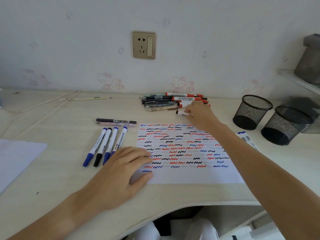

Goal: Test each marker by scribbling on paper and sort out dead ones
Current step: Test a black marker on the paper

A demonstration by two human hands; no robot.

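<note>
Marker [181, 113]: white barrel, black cap, lying just beyond the paper's [190, 175] far edge; right hand [199, 111] pinches it. Paper covered with red, blue, black squiggles. Left hand [126, 168] flat on its left edge, fingers straight.

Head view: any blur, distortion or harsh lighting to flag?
Head view: soft, even light, no glare; the desk edge bows from wide-angle distortion; the grey box at far right is blurred; the scribbled paper stays sharp.
</note>
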